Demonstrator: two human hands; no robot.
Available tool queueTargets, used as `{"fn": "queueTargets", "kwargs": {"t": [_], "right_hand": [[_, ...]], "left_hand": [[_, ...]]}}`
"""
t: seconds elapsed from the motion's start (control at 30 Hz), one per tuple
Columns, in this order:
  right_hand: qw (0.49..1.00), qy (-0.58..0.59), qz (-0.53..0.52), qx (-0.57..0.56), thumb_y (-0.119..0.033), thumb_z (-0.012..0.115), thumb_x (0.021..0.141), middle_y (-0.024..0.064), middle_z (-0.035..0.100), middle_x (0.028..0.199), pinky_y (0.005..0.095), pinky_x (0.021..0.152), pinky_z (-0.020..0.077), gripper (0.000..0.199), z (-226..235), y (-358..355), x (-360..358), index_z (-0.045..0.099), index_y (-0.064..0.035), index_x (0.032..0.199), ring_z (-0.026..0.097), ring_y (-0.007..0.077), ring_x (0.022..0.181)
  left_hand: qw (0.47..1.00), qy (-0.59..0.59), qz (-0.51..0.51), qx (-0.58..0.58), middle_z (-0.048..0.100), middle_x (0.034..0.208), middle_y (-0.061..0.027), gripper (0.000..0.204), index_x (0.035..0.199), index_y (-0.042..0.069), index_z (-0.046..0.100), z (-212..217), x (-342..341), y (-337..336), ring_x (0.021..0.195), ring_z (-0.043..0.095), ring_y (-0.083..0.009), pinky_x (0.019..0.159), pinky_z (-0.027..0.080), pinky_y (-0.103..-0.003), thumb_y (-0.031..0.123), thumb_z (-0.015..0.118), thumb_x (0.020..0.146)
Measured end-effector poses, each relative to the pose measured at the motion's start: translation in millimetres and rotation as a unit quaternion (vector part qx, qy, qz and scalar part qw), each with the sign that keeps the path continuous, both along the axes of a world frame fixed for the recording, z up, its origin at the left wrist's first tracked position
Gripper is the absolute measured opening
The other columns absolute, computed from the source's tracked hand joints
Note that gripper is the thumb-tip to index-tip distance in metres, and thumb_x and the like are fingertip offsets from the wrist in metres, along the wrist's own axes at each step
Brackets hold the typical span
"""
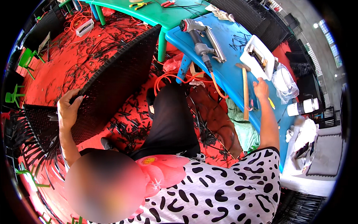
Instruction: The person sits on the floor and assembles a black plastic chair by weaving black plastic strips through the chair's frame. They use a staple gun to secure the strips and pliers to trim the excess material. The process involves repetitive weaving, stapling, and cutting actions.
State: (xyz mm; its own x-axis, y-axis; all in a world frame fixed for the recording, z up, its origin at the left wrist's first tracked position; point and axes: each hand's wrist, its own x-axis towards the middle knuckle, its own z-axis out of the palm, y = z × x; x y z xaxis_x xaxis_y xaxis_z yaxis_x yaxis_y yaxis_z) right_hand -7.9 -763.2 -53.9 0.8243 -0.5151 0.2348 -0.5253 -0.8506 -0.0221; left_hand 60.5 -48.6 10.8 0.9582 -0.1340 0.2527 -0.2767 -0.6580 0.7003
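Note:
My left hand (68, 112) grips the upper edge of a black woven panel (115, 74), thumb on the near face and fingers over the edge. The panel stands tilted at my left side, with loose black strips (28, 140) fringing its lower left end. Over the blue table (231, 72), my right hand (261, 89) is closed beside the near corner of a white tray (249, 61); whatever its fingers hold, if anything, is hidden. Just left of that hand lies a wooden-handled hammer (245, 91). A small yellow-handled tool (271, 103) rests by my right wrist.
An air nailer (201, 43) with an orange hose (217, 87) lies on the blue table. Pliers (141, 5) are on the green table (164, 16). A plastic bag (285, 84) and a white bottle (302, 107) stand to the right. Black scraps (126, 125) litter the red floor.

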Motion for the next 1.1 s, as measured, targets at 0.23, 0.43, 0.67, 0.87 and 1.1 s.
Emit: {"fn": "queueTargets", "kwargs": {"t": [0.23, 0.43, 0.67, 0.87, 1.1], "right_hand": [[0.993, 0.020, -0.115, 0.010, -0.027, 0.059, 0.082, 0.0208, 0.061, 0.113, 0.0435, 0.090, 0.0456, 0.039, 6.3, -74.3, -32.1, 0.058, -0.0026, 0.113, 0.058, 0.0366, 0.105], [0.985, 0.070, -0.158, 0.005, -0.032, 0.060, 0.081, 0.0221, 0.058, 0.118, 0.0436, 0.092, 0.0442, 0.047, 8.9, -102.6, -65.5, 0.058, -0.0023, 0.117, 0.055, 0.0367, 0.110], [0.999, 0.008, -0.009, -0.030, -0.049, 0.069, 0.073, 0.0233, 0.061, 0.112, 0.0465, 0.086, 0.0458, 0.063, -26.9, -111.9, -58.7, 0.059, -0.0021, 0.114, 0.058, 0.0381, 0.104], [0.999, -0.022, 0.030, 0.024, -0.047, 0.068, 0.075, 0.0227, 0.061, 0.111, 0.0459, 0.085, 0.0463, 0.063, -31.4, -79.7, -29.0, 0.056, -0.0025, 0.118, 0.058, 0.0371, 0.102], [0.989, -0.061, 0.068, 0.117, -0.044, 0.066, 0.077, 0.0221, 0.061, 0.109, 0.0453, 0.083, 0.0469, 0.062, -0.1, 17.6, 38.5, 0.053, -0.0030, 0.122, 0.059, 0.0359, 0.099]], "left_hand": [[0.999, 0.030, 0.020, -0.019, 0.065, 0.086, -0.0052, 0.025, 0.105, -0.003, 0.064, 0.4, 1.7, -2.8, 0.078, 0.056, -0.0093, 0.074, 0.044, -0.023, 0.003, 0.062, 0.081], [0.999, 0.029, 0.023, -0.024, 0.065, 0.087, -0.0045, 0.025, 0.105, -0.003, 0.064, -5.6, 9.1, 1.1, 0.079, 0.056, -0.0088, 0.075, 0.044, -0.022, 0.004, 0.062, 0.081], [0.991, -0.037, 0.066, 0.114, 0.068, 0.090, -0.0136, 0.025, 0.099, 0.001, 0.067, 0.4, -4.8, 13.1, 0.080, 0.066, -0.0200, 0.074, 0.050, -0.031, 0.015, 0.068, 0.078], [0.988, -0.021, 0.031, 0.152, 0.066, 0.092, -0.0137, 0.032, 0.097, 0.008, 0.067, 9.8, 4.2, -5.5, 0.085, 0.064, -0.0326, 0.074, 0.051, -0.040, 0.032, 0.068, 0.076], [0.990, -0.020, 0.096, 0.104, 0.066, 0.087, -0.0150, 0.045, 0.110, 0.010, 0.062, 0.4, -5.0, 3.3, 0.086, 0.064, -0.0337, 0.076, 0.051, -0.042, 0.031, 0.068, 0.071]]}}
